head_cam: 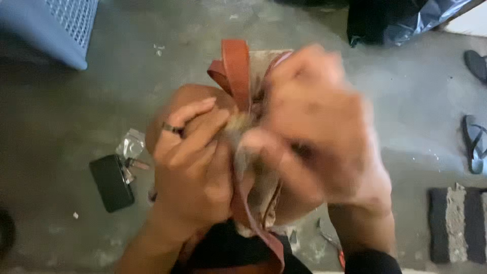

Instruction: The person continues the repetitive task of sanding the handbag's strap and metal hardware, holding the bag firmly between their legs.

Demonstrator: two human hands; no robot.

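Note:
My left hand, with a ring on one finger, grips a brown leather sandal from the left side. Its reddish-brown straps stick up above my fingers and another strap hangs down toward my lap. My right hand is blurred with motion and closes on the same sandal from the right, covering most of its sole. A pale, worn patch of the sandal shows between the two hands.
A black phone and a crumpled clear wrapper lie on the concrete floor at left. A blue plastic basket stands at top left, a black bag at top right, grey flip-flops and a striped mat at right.

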